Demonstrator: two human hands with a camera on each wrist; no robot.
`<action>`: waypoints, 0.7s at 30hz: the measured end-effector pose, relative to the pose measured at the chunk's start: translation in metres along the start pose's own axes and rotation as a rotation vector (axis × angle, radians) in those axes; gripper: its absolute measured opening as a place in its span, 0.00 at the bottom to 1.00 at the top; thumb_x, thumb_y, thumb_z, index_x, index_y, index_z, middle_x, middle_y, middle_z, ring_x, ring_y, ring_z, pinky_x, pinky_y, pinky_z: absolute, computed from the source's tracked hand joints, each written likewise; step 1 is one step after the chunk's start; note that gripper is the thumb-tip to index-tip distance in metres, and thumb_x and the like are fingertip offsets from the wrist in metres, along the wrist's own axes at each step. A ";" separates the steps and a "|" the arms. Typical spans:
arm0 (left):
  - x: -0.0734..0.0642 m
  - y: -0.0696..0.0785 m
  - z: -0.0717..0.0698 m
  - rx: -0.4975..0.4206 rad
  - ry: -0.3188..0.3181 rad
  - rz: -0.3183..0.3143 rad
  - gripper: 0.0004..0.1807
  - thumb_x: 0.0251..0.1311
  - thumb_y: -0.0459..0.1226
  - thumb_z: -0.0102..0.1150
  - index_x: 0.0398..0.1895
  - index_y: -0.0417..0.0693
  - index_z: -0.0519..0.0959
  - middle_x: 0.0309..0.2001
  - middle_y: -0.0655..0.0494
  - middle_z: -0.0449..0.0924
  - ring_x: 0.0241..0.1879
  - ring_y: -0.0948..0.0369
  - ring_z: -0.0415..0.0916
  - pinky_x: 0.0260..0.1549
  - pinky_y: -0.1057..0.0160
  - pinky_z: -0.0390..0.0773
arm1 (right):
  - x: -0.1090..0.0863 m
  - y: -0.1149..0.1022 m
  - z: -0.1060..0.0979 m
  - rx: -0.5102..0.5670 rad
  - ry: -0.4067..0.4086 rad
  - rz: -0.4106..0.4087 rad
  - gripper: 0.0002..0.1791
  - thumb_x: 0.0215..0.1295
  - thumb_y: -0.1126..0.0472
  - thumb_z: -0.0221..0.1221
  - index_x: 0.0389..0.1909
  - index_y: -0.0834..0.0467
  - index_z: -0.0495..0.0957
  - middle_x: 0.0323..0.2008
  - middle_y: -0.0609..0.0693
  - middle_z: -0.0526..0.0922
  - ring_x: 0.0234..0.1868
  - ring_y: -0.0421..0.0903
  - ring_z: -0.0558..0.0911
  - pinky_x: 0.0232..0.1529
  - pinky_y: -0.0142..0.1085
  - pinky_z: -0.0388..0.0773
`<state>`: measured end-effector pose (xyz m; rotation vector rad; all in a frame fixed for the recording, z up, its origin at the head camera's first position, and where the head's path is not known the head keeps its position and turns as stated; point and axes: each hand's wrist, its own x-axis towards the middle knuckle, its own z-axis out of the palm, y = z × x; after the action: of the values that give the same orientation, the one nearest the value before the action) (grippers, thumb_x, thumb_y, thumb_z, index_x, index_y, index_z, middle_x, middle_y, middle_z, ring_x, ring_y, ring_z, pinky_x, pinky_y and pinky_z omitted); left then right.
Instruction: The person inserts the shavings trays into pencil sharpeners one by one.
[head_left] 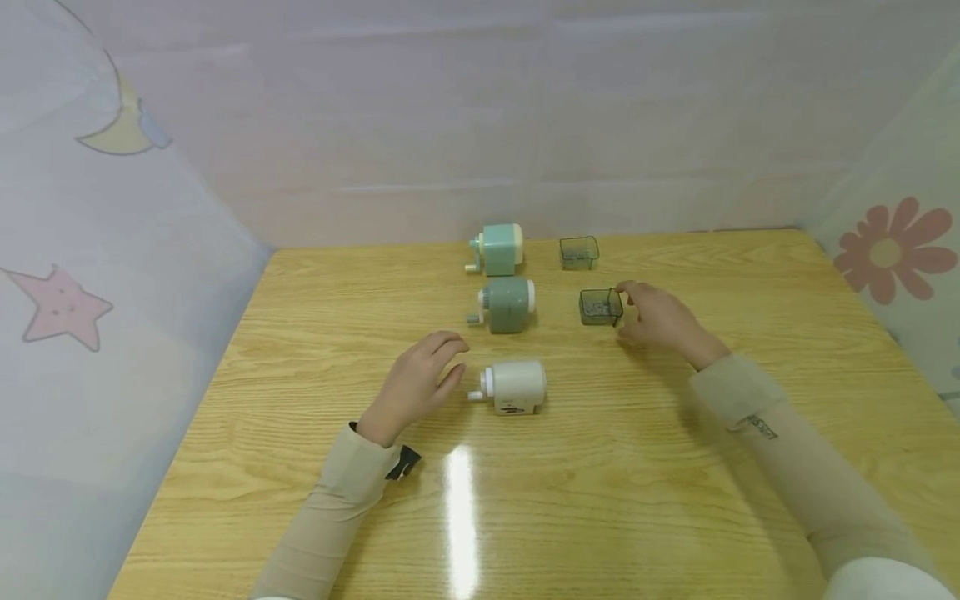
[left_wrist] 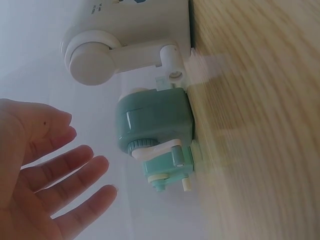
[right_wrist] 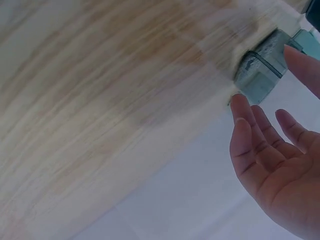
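Three hand-crank pencil sharpeners stand in a column on the table: a light teal one point(head_left: 500, 249) at the back, a grey-green one point(head_left: 509, 305) in the middle, a cream one point(head_left: 519, 385) in front. My left hand point(head_left: 417, 382) hovers left of the cream sharpener's crank, fingers relaxed, holding nothing. Two see-through shavings drawers lie to the right, a rear drawer point(head_left: 579, 253) and a nearer drawer point(head_left: 601, 308). My right hand point(head_left: 658, 317) is at the nearer drawer's right edge, thumb and fingers spread apart. In the right wrist view, the fingertips point(right_wrist: 238, 100) are close to that drawer.
The wooden table point(head_left: 337, 467) meets a pale cloth backdrop point(head_left: 420, 125) along its far edge. Printed cloth hangs at both sides, with a pink star point(head_left: 71, 308) at left and a red flower point(head_left: 892, 250) at right. A black strap clip point(head_left: 404, 462) is on my left wrist.
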<state>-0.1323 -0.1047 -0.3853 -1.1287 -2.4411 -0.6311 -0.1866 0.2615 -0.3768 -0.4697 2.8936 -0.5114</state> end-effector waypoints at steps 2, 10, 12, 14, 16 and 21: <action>0.000 0.000 0.000 -0.001 -0.002 -0.002 0.11 0.54 0.31 0.60 0.41 0.37 0.77 0.43 0.46 0.76 0.44 0.54 0.75 0.41 0.60 0.77 | 0.003 0.002 0.000 -0.004 -0.011 0.006 0.37 0.54 0.62 0.62 0.62 0.69 0.58 0.48 0.70 0.71 0.34 0.57 0.77 0.33 0.51 0.75; 0.000 -0.003 0.002 0.003 0.012 -0.002 0.12 0.52 0.29 0.62 0.41 0.37 0.77 0.43 0.46 0.77 0.43 0.54 0.75 0.41 0.60 0.77 | 0.015 0.004 0.001 -0.008 -0.063 0.040 0.42 0.51 0.62 0.64 0.64 0.69 0.55 0.53 0.72 0.68 0.49 0.65 0.72 0.43 0.56 0.72; 0.000 -0.003 0.002 0.002 0.014 -0.004 0.12 0.51 0.29 0.62 0.41 0.37 0.77 0.43 0.46 0.77 0.43 0.54 0.76 0.41 0.60 0.77 | 0.018 0.006 0.002 -0.023 -0.079 0.051 0.43 0.50 0.61 0.65 0.64 0.69 0.54 0.54 0.72 0.66 0.50 0.65 0.71 0.44 0.57 0.71; 0.000 -0.004 0.002 0.005 0.009 -0.010 0.12 0.52 0.29 0.62 0.41 0.37 0.77 0.43 0.46 0.77 0.43 0.54 0.75 0.41 0.60 0.77 | 0.021 0.007 0.003 -0.038 -0.096 0.065 0.44 0.50 0.61 0.66 0.64 0.69 0.54 0.55 0.72 0.65 0.51 0.66 0.70 0.45 0.58 0.70; 0.001 -0.004 0.001 0.005 0.003 -0.014 0.12 0.53 0.30 0.61 0.41 0.37 0.77 0.43 0.47 0.77 0.43 0.54 0.75 0.42 0.60 0.77 | 0.024 0.008 0.003 -0.047 -0.114 0.077 0.44 0.50 0.60 0.66 0.65 0.69 0.53 0.57 0.73 0.63 0.52 0.67 0.69 0.46 0.59 0.69; 0.003 -0.005 0.001 0.001 -0.002 -0.019 0.12 0.53 0.30 0.61 0.41 0.37 0.77 0.43 0.46 0.77 0.43 0.53 0.75 0.42 0.60 0.77 | 0.029 0.007 0.004 -0.059 -0.135 0.083 0.44 0.51 0.59 0.65 0.65 0.69 0.53 0.58 0.74 0.61 0.55 0.68 0.66 0.50 0.61 0.66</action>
<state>-0.1383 -0.1050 -0.3860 -1.1074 -2.4559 -0.6355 -0.2148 0.2568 -0.3859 -0.3751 2.7903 -0.3680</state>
